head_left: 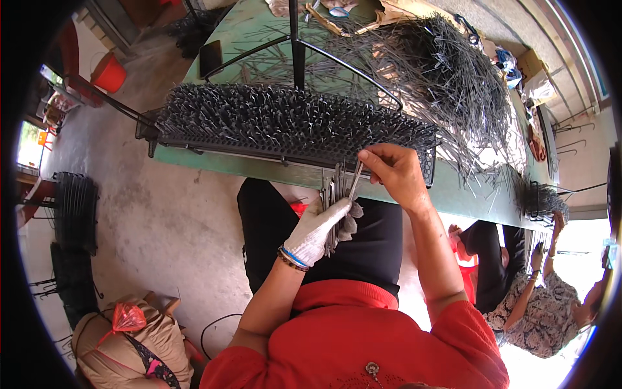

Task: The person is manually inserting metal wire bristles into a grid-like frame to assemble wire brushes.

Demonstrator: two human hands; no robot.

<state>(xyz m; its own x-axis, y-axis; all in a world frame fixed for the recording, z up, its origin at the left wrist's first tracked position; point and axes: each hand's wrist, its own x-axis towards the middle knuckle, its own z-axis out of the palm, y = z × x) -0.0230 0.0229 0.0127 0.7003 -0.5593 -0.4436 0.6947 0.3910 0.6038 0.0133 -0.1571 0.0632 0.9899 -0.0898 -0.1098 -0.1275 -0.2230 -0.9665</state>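
Observation:
My left hand (316,232), in a white glove, is closed around a bundle of thin grey metal strips (333,187) that stick out above and below the fist. With bare fingers, my right hand (398,174) pinches the upper end of a thin grey strip (356,179) leaning out of that bundle. Both hands are over my lap, just before the front edge of a black perforated rack (223,147). Dark strips (272,117) stand upright in the rack, packed densely across most of it. Whether the pinch holds one strip or more, I cannot tell.
The rack stands on a green table (479,202), its black wire frame (298,58) rising behind. A tangled heap of loose strips (460,78) covers the table's right. At the far right another person (534,301) works at a similar rack (543,200). A stuffed sack (133,343) lies lower left.

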